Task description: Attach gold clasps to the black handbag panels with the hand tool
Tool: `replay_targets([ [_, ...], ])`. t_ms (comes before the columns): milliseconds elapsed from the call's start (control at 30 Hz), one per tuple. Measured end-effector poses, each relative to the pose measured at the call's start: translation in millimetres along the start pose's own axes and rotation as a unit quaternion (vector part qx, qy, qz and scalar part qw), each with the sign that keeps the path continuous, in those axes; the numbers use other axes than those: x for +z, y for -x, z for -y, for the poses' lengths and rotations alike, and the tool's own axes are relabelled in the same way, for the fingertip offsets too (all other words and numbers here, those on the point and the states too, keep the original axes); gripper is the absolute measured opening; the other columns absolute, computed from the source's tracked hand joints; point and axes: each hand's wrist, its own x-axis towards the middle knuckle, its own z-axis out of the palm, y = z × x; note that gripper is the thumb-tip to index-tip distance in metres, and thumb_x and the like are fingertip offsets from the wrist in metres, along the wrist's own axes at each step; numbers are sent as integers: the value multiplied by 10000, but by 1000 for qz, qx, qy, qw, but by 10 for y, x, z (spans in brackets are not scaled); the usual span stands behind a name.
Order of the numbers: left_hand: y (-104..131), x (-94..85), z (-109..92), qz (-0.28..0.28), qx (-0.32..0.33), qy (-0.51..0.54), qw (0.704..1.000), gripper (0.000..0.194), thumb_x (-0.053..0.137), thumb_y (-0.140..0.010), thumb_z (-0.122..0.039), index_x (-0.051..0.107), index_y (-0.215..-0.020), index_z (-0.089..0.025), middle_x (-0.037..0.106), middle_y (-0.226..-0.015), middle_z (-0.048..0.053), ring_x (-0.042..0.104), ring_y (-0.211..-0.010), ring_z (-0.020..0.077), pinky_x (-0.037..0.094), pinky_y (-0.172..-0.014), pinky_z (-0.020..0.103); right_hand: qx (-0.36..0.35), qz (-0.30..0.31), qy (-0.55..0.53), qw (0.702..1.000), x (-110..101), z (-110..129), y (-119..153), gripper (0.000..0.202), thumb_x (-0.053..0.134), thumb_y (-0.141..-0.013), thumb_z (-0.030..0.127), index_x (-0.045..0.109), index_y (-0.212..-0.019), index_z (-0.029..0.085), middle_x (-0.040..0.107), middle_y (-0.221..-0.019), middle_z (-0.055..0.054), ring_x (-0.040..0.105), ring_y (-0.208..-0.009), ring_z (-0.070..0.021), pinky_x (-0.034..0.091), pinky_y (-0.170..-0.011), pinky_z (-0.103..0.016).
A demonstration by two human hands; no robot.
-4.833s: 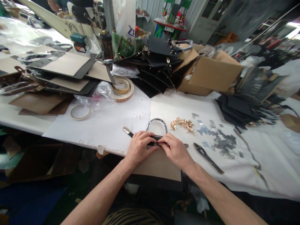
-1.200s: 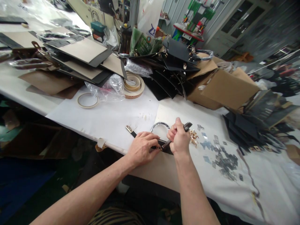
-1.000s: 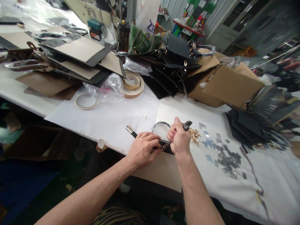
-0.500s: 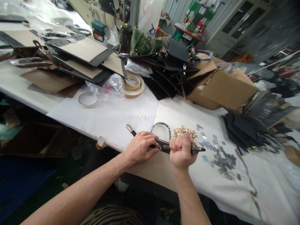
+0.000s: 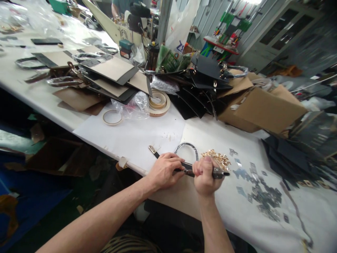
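My left hand [image 5: 166, 170] is closed on a black strap [image 5: 156, 154], pressing it down near the table's front edge. A gold-coloured metal plate [image 5: 152, 149] shows on the strap's far left end. My right hand [image 5: 207, 175] is a fist, thumb uppermost, around a dark metal hand tool [image 5: 221, 173]. One end of this tool sticks out to the right; its other end points at the strap beside my left fingertips. My fist hides the tool's exact kind. Just behind the hands stands a plastic-wrapped loop handle [image 5: 187, 144]. Gold-coloured metal fittings [image 5: 217, 157] lie heaped beyond my right hand.
Small dark metal plates [image 5: 265, 195] are scattered to the right. Tape rolls [image 5: 112, 117], stacked bag panels [image 5: 113, 70], black bag pieces [image 5: 200, 77] and a cardboard box [image 5: 271, 109] stand along the back. A person's arm [image 5: 115, 8] shows at the top.
The view has shifted, so the table's contents sit lower and further right. My hands keep the same hold; the tool has turned slightly, its outer end tilting a little lower.
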Motion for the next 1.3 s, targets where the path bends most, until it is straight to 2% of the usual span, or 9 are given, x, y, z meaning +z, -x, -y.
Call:
replay_targets([
  [100,-1,-3,-13,-3,0,-1,1000,112,745,-894,-274,764,-1000,-242,756,-1272,30,628,-1212,256,486,-1056,474,-32,-3,-32,999,26,86,-32,479,624,-992,359,412,-588,212,331,-495,91,314,-383,-62,258,-387,-228],
  [167,-5,1,-24,-4,3,-3,1000,108,734,-905,-283,766,-1002,-245,755,-1275,26,627,-1213,251,485,-1059,469,-36,1,-14,999,30,54,-24,486,631,-988,388,414,-590,214,339,-494,91,326,-383,-64,258,-388,-231],
  [333,-17,2,-41,0,0,-11,1000,118,704,-926,-290,769,-1016,-250,748,-1287,43,620,-1227,259,499,-1048,475,22,-22,4,1000,-72,-133,-15,478,642,-981,398,430,-597,207,344,-491,98,308,-381,-55,247,-384,-221],
  [467,-21,-21,-23,11,9,7,1000,258,742,-897,-320,721,-1146,-254,729,-1319,52,612,-1260,263,483,-1083,481,15,-58,-60,996,-175,87,-160,481,674,-946,380,415,-580,208,313,-468,107,220,-356,-40,182,-358,-208],
  [600,-16,-14,-4,20,9,-1,1000,465,813,-836,-440,686,-1242,-252,701,-1370,70,594,-1304,287,448,-1124,497,37,-55,-89,994,-161,273,-285,488,696,-926,390,416,-570,209,286,-451,112,185,-345,-35,149,-348,-204],
  [733,0,27,6,20,9,-26,999,489,788,-862,-466,686,-1298,-269,659,-1438,65,562,-1356,291,423,-1152,493,87,-29,-97,991,-58,130,-306,508,722,-908,427,402,-576,213,286,-464,115,191,-347,-34,135,-346,-204],
  [900,3,59,19,9,7,-28,1000,366,735,-920,-409,722,-1264,-284,691,-1396,25,572,-1337,266,431,-1153,463,144,-33,-79,986,34,-92,-338,524,751,-871,474,405,-575,214,297,-460,122,191,-339,-28,125,-337,-204],
  [1133,-7,46,-8,2,-10,-12,1000,338,750,-895,-348,748,-1227,-288,725,-1334,15,592,-1286,267,461,-1115,464,161,-36,-79,983,81,-183,-382,549,762,-844,489,376,-561,220,281,-442,125,180,-339,-30,120,-331,-199],
  [1300,-22,51,-28,0,-28,-6,1000,347,774,-868,-326,761,-1213,-298,736,-1312,4,593,-1272,274,466,-1107,457,179,-41,-84,979,50,-266,-388,553,742,-871,491,362,-573,222,274,-456,122,172,-350,-33,127,-335,-204],
])
